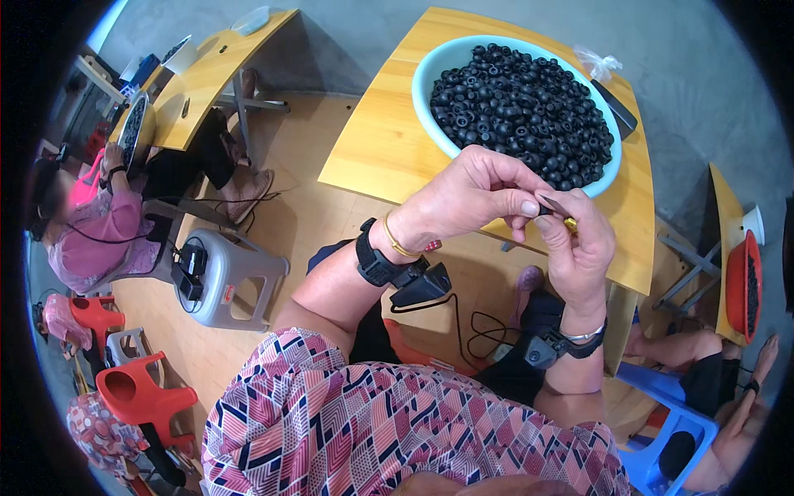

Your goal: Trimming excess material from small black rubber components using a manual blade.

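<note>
In front of the basin my hands meet, fingertips close together. My left hand is closed, pinching a small black round piece between thumb and finger. My right hand is closed around a small knife with a yellow handle; its short blade lies against or just beside the black piece. Most of the handle is hidden in the fingers. Beyond my hands, a large pale turquoise basin holds a heap of small black round pieces with holes.
The basin stands on a wooden table, with a clear plastic bag and a dark flat box beside it. A grey stool and red stools stand left. Other people work at tables left and right; a red basin is at right.
</note>
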{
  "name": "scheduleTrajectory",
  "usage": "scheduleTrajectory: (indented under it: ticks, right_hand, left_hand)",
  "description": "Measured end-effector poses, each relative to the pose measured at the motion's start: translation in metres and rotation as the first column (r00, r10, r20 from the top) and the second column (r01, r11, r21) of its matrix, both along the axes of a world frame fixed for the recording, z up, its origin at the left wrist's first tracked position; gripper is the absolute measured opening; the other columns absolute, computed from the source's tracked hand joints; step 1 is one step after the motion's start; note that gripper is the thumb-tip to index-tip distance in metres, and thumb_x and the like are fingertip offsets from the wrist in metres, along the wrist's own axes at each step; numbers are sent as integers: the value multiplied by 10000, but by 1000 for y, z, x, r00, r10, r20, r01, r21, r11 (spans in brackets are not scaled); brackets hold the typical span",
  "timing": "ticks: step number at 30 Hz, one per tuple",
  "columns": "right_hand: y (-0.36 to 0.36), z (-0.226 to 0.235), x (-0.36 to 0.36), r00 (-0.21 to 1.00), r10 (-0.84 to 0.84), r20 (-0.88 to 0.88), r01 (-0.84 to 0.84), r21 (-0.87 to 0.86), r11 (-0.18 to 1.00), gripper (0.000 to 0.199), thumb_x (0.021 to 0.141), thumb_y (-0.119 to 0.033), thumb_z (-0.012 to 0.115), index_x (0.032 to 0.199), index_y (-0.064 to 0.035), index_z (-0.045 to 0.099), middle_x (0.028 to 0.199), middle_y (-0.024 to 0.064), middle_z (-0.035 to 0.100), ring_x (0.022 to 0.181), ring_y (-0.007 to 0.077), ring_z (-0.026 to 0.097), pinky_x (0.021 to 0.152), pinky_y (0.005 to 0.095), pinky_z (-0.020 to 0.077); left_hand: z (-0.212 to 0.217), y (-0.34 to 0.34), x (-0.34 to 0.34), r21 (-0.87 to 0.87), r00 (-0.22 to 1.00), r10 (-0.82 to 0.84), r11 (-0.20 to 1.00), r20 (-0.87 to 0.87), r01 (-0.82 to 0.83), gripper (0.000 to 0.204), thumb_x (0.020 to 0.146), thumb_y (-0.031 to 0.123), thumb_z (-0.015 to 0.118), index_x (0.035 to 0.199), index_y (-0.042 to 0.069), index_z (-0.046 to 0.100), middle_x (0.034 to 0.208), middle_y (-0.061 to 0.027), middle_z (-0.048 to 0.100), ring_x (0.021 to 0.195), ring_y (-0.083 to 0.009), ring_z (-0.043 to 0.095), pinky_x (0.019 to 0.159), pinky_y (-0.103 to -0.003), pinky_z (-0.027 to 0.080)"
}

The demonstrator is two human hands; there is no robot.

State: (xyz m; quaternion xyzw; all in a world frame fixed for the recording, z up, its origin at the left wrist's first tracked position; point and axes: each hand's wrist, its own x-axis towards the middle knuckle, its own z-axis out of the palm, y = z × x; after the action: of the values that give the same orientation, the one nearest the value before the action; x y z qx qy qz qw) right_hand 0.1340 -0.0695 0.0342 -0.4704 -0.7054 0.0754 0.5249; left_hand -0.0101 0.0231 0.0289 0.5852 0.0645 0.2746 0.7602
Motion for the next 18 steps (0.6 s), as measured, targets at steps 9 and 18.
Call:
scheduleTrajectory:
  ticks: [9,18]
  right_hand:
    - [3,-3,-9,992,-116,53,106,175,979,162,784,-4,566,944,-22,547,702,101,555,574,199,532,505,270,421]
    - [9,-13,-7,968,-205,147,141,356,924,256,757,46,562,991,-39,504,702,102,532,549,209,532,488,291,438]
  left_hand:
    - [-13,-6,8,-243,994,10,970,105,16,139,807,46,559,931,-8,594,839,-81,607,689,-131,586,596,-227,488]
    - [-17,-16,17,-447,974,80,894,214,25,150,807,76,580,936,1,593,857,-74,605,692,-120,568,615,-233,500]
